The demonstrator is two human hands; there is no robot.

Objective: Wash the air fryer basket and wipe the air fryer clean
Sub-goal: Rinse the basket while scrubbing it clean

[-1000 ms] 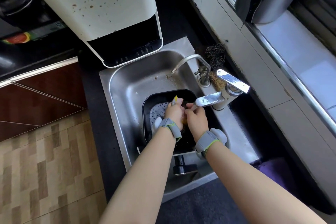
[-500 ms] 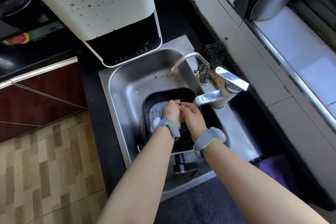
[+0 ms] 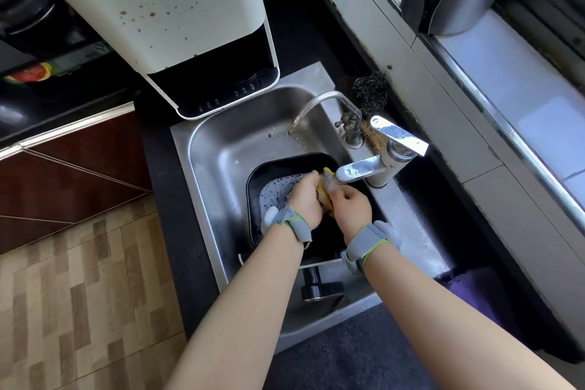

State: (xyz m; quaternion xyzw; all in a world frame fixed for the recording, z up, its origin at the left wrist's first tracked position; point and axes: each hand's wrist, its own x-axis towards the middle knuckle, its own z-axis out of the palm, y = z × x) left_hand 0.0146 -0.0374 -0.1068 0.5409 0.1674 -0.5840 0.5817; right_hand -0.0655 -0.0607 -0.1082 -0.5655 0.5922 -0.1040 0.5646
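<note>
Both hands, left point(image 3: 305, 198) and right point(image 3: 351, 204), clamp 1 sponge point(image 3: 326, 191) under the tap point(image 3: 361, 169); soapy grip risks dropping it into the basket point(image 3: 269, 174).

basket point(image 3: 272, 174) in sink point(image 3: 221, 149) — air fryer point(image 3: 171, 25) behind

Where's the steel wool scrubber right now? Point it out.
In the head view the dark steel wool scrubber sits on the counter ledge at the sink's back right corner, just behind the small curved tap and against the tiled wall.

A home kitchen: steel sink point(image 3: 215, 149), faucet point(image 3: 380, 161), dark countertop point(image 3: 164, 174), splattered air fryer point(image 3: 164, 19).
</note>
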